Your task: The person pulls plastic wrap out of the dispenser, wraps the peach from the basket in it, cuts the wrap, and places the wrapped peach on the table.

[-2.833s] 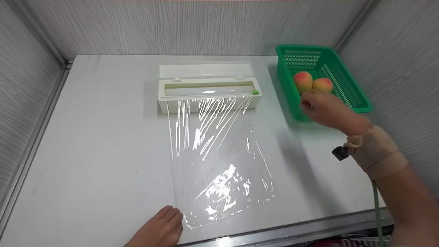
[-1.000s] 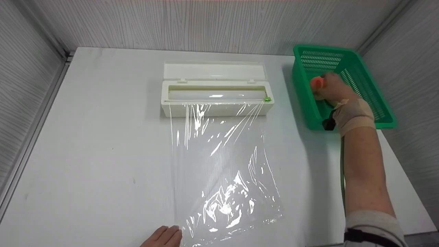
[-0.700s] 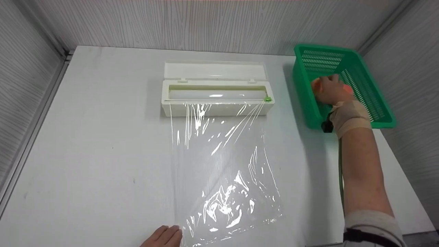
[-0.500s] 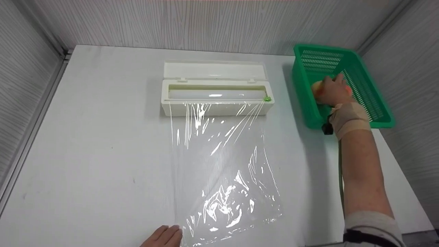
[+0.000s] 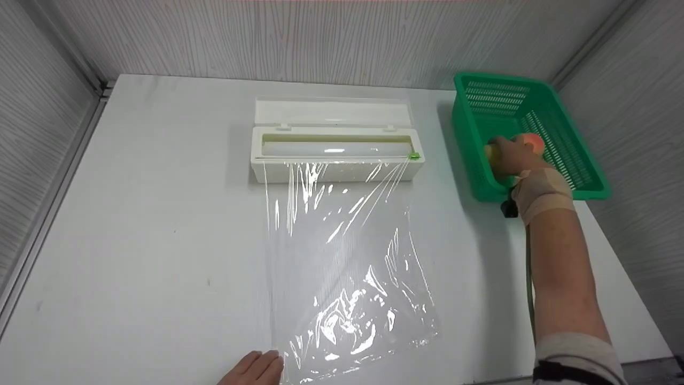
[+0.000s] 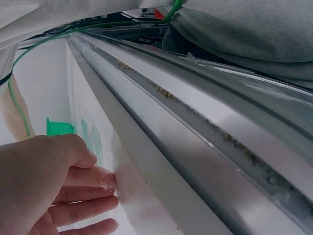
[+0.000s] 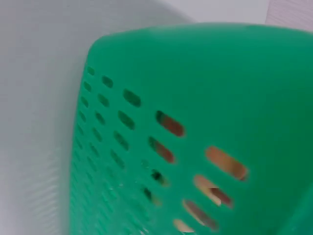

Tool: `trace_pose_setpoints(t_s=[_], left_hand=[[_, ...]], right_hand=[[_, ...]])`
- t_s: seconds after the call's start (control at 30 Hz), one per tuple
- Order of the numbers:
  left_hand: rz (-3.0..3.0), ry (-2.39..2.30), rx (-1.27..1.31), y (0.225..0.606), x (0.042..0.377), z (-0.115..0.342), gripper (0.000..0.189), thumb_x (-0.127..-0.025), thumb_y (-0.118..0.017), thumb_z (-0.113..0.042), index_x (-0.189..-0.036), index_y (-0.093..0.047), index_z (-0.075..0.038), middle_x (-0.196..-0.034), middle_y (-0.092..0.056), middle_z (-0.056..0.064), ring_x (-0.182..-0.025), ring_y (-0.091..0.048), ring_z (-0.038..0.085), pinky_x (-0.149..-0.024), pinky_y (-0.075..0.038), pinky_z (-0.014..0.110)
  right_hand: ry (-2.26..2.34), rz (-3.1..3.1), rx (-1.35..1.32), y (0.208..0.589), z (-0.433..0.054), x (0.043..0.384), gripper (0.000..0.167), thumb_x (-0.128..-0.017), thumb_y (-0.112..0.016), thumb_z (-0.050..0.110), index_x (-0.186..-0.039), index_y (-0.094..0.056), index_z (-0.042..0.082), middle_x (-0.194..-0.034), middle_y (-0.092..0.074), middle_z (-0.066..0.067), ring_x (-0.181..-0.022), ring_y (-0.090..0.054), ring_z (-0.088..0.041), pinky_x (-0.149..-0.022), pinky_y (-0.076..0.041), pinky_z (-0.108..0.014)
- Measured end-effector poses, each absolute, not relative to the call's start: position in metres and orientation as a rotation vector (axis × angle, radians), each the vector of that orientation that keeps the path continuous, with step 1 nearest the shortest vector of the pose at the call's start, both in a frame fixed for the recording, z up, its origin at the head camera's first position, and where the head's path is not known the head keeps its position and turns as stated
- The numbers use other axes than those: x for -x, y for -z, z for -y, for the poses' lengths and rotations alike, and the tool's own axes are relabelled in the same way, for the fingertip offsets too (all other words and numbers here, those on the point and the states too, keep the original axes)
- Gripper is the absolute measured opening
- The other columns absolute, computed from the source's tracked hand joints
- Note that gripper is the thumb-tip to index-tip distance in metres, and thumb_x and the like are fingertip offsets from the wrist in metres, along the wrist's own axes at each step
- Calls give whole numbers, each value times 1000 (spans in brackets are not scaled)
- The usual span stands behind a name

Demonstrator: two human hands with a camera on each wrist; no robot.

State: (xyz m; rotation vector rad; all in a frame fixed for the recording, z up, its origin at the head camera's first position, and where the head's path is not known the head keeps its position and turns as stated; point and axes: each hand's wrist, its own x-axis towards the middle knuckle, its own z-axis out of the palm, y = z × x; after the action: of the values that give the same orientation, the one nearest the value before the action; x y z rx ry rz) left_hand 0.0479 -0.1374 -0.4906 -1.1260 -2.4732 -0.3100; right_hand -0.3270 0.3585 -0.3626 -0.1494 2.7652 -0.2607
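Seemingly gripping a peach [image 5: 490, 154] w/ curled R hand [image 5: 514, 158] in green basket [image 5: 467, 144], upper R; prob. handling light, firm, bruisable, so cupping round middle. Also touching thin, clingy film [image 5: 342, 267], lower ctr, w/ L hand [image 5: 254, 369], fingers extended.

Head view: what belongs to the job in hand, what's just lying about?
Likely in the job: cling film, at the left hand; open film dispenser; peaches, at the right hand; green basket.
Looks incidental: green cable by the right forearm; black strap on the sleeve.
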Motion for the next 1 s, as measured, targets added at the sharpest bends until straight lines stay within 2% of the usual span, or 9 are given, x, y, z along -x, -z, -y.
trace_pose_setpoints(t_s=[0.13, 0.27, 0.37, 0.5, 0.7, 0.8, 0.87, 0.97, 1.0], left_hand=[[2475, 328, 1105, 491, -49, 137, 18, -91, -63, -18, -90, -72, -2, -86, -72, 7, -83, -70, 14, -74, -55, 28], [2449, 328, 1065, 493, -49, 135, 40, -103, -36, -10, -87, -72, -3, -84, -71, 6, -80, -70, 14, -72, -55, 27], [2472, 337, 1048, 493, -50, 135, 38, -103, -39, -13, -88, -72, -2, -85, -71, 6, -80, -69, 14, -72, -56, 28], [2542, 371, 1079, 492, -51, 136, 30, -82, -75, -28, -94, -71, 0, -90, -71, 8, -85, -69, 17, -75, -56, 31], [2445, 392, 1087, 495, -48, 136, 35, -60, -82, -17, -88, -70, 1, -86, -68, 7, -84, -67, 17, -74, -53, 27], [2376, 301, 1129, 494, -46, 136, 10, -77, -65, -9, -80, -69, -1, -84, -67, 7, -83, -66, 16, -72, -52, 26], [2324, 219, 1159, 494, -45, 137, 30, -91, -45, -6, -74, -69, -2, -83, -65, 6, -82, -65, 16, -71, -52, 26], [2288, 143, 1198, 491, -43, 138, 50, -98, -31, -5, -67, -70, -4, -83, -63, 5, -82, -65, 16, -68, -53, 25], [2296, 138, 1211, 489, -43, 138, 41, -95, -42, -6, -67, -71, -4, -83, -62, 6, -82, -66, 17, -68, -53, 25]], right_hand=[[285, -2738, 159, 363, -364, 317, 65, -92, -54, 16, -149, -25, 3, -138, -28, -38, -106, -42, -52, -83, -43, -63], [314, -2732, 129, 365, -367, 311, 67, -91, -55, 17, -147, -24, 1, -137, -27, -38, -105, -44, -50, -86, -43, -62], [327, -2744, 125, 369, -369, 307, 65, -91, -53, 17, -146, -25, -2, -135, -27, -40, -104, -45, -49, -86, -43, -61], [363, -2759, 125, 372, -369, 303, 59, -93, -51, 19, -144, -28, -1, -135, -28, -40, -103, -45, -47, -86, -43, -59], [396, -2765, 160, 375, -368, 298, 59, -94, -52, 18, -145, -30, -1, -135, -29, -38, -106, -43, -47, -88, -42, -61], [401, -2773, 166, 375, -369, 294, 60, -93, -52, 17, -145, -30, -2, -133, -30, -38, -106, -43, -47, -88, -42, -61], [404, -2784, 170, 376, -368, 291, 58, -93, -52, 17, -144, -32, -3, -131, -32, -37, -104, -43, -46, -87, -42, -60], [416, -2824, 218, 376, -365, 286, 54, -91, -53, 16, -138, -36, -6, -125, -37, -38, -100, -43, -45, -82, -43, -58], [416, -2834, 232, 376, -364, 284, 53, -91, -54, 16, -137, -37, -6, -124, -38, -38, -100, -44, -44, -82, -43, -57]])
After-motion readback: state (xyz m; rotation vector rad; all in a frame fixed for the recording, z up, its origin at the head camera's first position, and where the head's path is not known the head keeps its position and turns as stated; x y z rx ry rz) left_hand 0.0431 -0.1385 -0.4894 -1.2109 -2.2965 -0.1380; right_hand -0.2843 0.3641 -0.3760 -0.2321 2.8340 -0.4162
